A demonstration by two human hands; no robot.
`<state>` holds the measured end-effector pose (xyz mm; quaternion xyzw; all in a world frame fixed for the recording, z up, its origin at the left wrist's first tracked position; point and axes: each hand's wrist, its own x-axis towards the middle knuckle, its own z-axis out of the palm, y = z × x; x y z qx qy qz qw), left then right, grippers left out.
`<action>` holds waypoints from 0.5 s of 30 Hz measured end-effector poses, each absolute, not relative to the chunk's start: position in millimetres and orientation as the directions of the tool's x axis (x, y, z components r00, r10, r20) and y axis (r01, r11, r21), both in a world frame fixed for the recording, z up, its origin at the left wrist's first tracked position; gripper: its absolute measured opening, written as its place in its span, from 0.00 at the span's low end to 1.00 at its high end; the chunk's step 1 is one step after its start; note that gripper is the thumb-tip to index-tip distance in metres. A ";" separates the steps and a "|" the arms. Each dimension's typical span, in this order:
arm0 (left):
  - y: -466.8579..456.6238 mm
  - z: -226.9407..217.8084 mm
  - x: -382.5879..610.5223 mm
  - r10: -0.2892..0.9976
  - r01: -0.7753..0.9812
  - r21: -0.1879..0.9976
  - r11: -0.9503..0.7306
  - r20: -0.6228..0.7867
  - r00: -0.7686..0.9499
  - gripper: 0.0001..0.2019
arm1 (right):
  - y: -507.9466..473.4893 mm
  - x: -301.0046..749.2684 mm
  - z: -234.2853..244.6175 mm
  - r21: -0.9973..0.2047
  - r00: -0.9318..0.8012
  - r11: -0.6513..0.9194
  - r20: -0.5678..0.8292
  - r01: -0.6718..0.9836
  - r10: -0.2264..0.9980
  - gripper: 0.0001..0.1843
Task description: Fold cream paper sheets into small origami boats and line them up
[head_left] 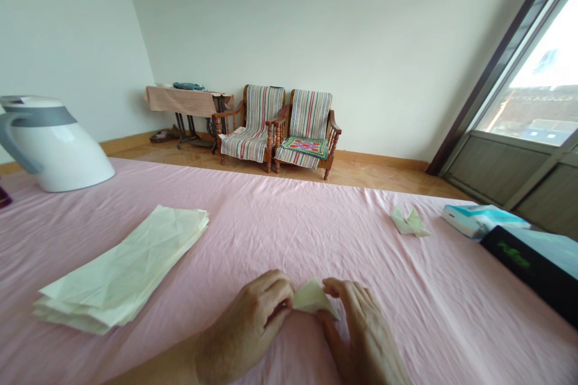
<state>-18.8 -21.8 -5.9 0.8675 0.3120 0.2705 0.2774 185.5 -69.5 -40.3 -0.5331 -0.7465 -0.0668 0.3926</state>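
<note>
A small pale yellow-green folded paper stands up in a triangular shape near the front of the table. My left hand pinches its left corner between thumb and curled fingers. On the other side, my right hand has its thumb at the lower right corner and its index finger by the right slope, gripping that end. A stack of creased pale sheets of paper lies to the left. Farther off on the right sits a finished-looking folded paper figure with pointed tips.
A pink cloth with wrinkles covers the table. At the back left stands a white and grey jug. A blue and white packet and a black box lie on the right. Two wooden armchairs stand beyond the table.
</note>
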 end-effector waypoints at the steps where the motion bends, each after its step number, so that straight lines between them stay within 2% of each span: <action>1: -21.6 -6.2 -18.8 0.693 0.391 0.652 -0.650 0.297 0.657 0.10 | -69.6 185.3 -40.0 -0.324 -0.122 0.432 0.665 0.842 0.737 0.14; 9: -20.7 -6.8 -18.9 0.691 0.383 0.666 -0.640 0.283 0.665 0.10 | -69.9 184.2 -46.6 -0.495 -0.059 0.439 0.611 0.750 0.790 0.14; 15: -22.4 -7.1 -18.7 0.693 0.364 0.676 -0.641 0.306 0.653 0.11 | -69.0 183.1 -47.2 -0.558 -0.026 0.442 0.601 0.702 0.799 0.12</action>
